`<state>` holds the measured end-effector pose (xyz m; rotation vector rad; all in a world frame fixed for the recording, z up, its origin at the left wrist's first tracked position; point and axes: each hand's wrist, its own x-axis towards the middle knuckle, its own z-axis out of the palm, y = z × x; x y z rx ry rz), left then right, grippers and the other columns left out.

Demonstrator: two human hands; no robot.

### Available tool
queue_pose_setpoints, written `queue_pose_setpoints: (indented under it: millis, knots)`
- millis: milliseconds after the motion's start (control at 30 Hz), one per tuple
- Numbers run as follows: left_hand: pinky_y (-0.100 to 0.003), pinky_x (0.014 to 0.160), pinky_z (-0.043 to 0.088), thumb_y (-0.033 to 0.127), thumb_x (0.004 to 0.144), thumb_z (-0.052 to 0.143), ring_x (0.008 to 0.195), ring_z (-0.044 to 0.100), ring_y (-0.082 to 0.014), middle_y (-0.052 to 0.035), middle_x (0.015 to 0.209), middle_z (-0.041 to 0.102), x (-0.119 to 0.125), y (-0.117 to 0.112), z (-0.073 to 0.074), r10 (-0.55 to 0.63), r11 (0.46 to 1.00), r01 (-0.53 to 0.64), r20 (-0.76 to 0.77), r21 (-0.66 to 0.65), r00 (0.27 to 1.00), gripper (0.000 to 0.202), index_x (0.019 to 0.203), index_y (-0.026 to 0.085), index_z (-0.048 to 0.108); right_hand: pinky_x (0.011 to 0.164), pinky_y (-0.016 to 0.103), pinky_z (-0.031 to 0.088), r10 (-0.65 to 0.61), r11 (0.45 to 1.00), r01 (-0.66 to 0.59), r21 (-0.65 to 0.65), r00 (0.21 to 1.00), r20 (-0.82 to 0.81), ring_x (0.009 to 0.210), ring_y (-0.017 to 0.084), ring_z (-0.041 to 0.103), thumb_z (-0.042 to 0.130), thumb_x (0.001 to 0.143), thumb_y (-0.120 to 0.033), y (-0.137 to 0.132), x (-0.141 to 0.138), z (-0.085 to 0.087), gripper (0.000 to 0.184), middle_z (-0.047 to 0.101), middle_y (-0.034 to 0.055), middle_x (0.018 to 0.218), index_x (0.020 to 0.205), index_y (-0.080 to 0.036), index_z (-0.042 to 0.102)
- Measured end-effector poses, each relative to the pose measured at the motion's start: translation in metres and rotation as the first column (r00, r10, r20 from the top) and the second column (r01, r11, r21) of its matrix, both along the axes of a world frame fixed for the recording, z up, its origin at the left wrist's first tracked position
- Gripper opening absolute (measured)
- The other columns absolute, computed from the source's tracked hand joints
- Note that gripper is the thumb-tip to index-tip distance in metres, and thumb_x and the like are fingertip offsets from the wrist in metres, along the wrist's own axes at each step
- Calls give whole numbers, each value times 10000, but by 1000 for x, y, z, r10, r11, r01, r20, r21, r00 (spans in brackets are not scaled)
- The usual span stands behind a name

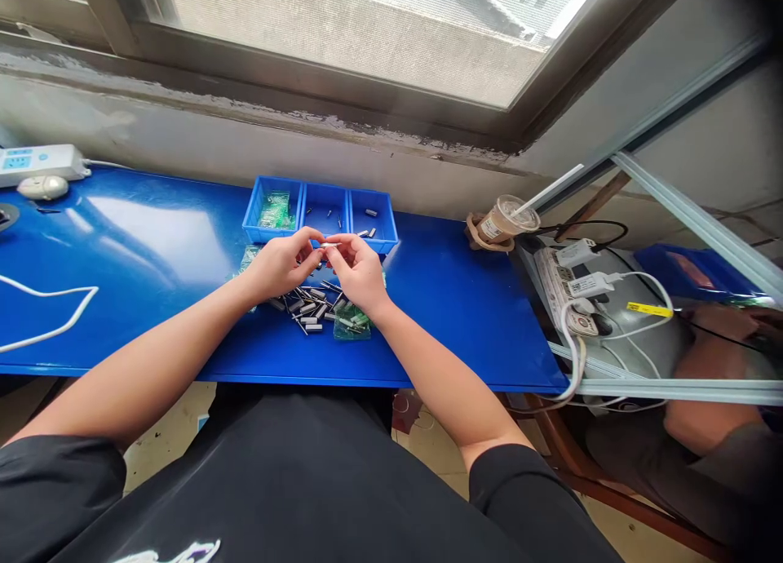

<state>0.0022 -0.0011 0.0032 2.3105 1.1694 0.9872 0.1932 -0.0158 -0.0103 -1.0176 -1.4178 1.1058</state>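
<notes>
A thin pin (pixel 331 244) was pinched between both hands, just above the pile and in front of the tray. The left hand (pixel 282 264) gripped its left end with thumb and forefinger; the right hand (pixel 360 271) gripped the right end the same way, its other fingers curled. Both forearms came in from the lower corners and met at the middle, wrists raised off the surface (pixel 152 245).

Under the hands lay a pile (pixel 310 304) of small metal cylinders and pins, too many and too tangled to count exactly. One clear bag (pixel 351 321) of green parts lay just beside the right wrist; another bag's edge (pixel 248 258) showed left of the left hand.

Behind stood one blue tray (pixel 348 201) with three compartments: the left held green bags, the middle a few pins, the right a few cylinders.

Farther off were one cup (pixel 505 219) with a straw to the right, one power strip (pixel 37 161) and one mouse (pixel 42 187) at far left, and one white cable (pixel 55 298). Another person's hand (pixel 718 322) showed at the right edge.
</notes>
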Motion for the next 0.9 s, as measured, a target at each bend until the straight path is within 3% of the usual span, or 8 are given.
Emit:
queue_pose_setpoints:
  millis: [900]
  knots:
    - [-327, 744, 538, 488, 1087, 442, 762, 745, -233, -49, 838, 789, -1, 0, 0, 34, 996, -41, -93, -74, 995, 387, 1242, 202, 653, 783, 348, 606, 3, 1000, -4, 21, 1000, 22, 902, 202, 781, 735, 924, -653, 0, -1, -2, 460, 788, 40, 903, 1106, -231, 712]
